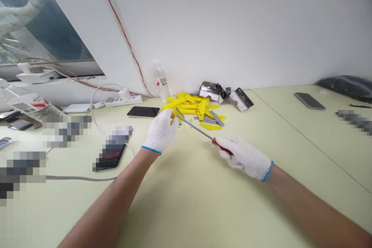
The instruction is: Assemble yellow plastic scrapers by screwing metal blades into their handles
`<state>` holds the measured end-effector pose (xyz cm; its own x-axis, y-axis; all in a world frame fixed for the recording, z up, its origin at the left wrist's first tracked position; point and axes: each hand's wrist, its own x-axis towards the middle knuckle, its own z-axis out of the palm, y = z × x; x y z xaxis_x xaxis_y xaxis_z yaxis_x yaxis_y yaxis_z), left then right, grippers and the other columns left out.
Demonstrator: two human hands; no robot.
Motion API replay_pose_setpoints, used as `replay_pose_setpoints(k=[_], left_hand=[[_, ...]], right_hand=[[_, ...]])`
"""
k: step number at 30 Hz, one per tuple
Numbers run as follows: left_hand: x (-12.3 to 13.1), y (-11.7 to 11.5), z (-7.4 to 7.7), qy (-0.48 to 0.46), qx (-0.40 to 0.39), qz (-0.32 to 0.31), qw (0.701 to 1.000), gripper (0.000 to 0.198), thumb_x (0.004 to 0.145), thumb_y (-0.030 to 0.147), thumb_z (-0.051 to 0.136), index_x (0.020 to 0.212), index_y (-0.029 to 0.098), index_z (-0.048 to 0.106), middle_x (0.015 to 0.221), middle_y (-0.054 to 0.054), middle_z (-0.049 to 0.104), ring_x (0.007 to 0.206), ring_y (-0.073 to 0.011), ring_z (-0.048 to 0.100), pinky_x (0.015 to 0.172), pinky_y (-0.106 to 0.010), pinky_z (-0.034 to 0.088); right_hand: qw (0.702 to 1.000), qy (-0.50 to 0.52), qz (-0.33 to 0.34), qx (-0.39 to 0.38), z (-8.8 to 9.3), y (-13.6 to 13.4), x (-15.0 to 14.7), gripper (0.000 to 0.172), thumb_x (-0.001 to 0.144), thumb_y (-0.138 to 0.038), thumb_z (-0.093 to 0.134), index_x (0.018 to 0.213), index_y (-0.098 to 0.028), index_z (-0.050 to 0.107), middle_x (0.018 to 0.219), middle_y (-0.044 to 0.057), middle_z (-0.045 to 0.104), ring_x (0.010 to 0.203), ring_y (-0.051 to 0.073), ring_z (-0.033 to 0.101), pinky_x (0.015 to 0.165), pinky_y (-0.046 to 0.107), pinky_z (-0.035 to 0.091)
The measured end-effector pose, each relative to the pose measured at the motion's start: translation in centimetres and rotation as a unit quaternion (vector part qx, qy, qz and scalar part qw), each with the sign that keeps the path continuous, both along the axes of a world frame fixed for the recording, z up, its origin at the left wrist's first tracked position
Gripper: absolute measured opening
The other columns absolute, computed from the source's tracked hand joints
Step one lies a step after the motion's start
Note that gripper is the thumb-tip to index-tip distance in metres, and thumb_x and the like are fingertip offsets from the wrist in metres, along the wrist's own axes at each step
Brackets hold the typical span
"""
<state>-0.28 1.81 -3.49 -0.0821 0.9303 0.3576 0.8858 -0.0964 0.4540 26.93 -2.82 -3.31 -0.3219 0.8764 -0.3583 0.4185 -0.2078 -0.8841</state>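
My left hand (161, 130), in a white knit glove, is closed on a small yellow piece (178, 114) in front of the pile. A red-handled screwdriver (200, 130) is gripped in my gloved right hand (244, 157), its long shaft pointing left, with the tip at the yellow piece. Several yellow plastic parts (188, 106) lie heaped just behind my left hand. Flat grey metal plates (216, 118) rest at the right of the heap, and tiny loose bits (190, 123) lie on the table beside them.
A clear bottle (161, 81) stands against the wall behind the heap. Small black-and-white boxes (242, 99) lie at its right. Phones (143, 112) lie on the left and right of the table (186, 209). A power strip (123, 100) and white cables run along the left.
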Motion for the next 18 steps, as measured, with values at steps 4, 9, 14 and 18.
replay_pose_setpoints(k=[4, 9, 14, 18], left_hand=[[-0.1, 0.1, -0.1, -0.007, 0.015, -0.003, 1.0, 0.013, 0.096, 0.023, 0.05, 0.098, 0.019, 0.062, 0.101, -0.009, 0.072, 0.083, -0.0183, 0.061, 0.074, -0.03, 0.042], [0.2, -0.3, 0.5, -0.011, -0.011, 0.004, 1.0, 0.014, 0.097, 0.025, 0.05, 0.097, 0.017, 0.062, 0.1, -0.009, 0.072, 0.087, -0.0196, 0.063, 0.074, -0.03, 0.041], [0.5, -0.3, 0.4, -0.005, -0.001, 0.008, 1.0, 0.03, 0.095, 0.022, 0.05, 0.119, 0.02, 0.068, 0.099, -0.01, 0.072, 0.08, -0.0183, 0.06, 0.073, -0.031, 0.044], [0.5, -0.2, 0.4, -0.023, 0.005, -0.038, 0.999, 0.053, 0.089, 0.016, 0.054, 0.139, 0.031, 0.064, 0.114, -0.006, 0.074, 0.08, -0.0169, 0.063, 0.076, -0.03, 0.052]], right_hand=[[0.998, -0.004, -0.029, 0.047, -0.5, 0.3, -0.1, 0.032, 0.086, -0.05, 0.07, 0.094, -0.022, 0.058, 0.075, -0.003, 0.058, 0.051, 0.009, 0.039, 0.048, 0.024, 0.031], [0.907, -0.19, -0.093, 0.364, -2.6, 0.2, 0.0, 0.03, 0.095, -0.049, 0.06, 0.1, -0.021, 0.072, 0.09, 0.008, 0.073, 0.083, 0.024, 0.066, 0.077, 0.035, 0.047], [0.954, -0.148, -0.047, 0.257, -1.7, 0.1, 0.3, 0.038, 0.101, -0.054, 0.052, 0.093, -0.021, 0.069, 0.076, 0.003, 0.061, 0.066, 0.016, 0.054, 0.062, 0.029, 0.038], [0.991, 0.081, 0.034, -0.101, -0.7, 0.3, 0.7, 0.044, 0.1, -0.066, 0.05, 0.104, -0.023, 0.061, 0.063, -0.007, 0.035, 0.047, 0.008, 0.016, 0.044, 0.024, 0.016]])
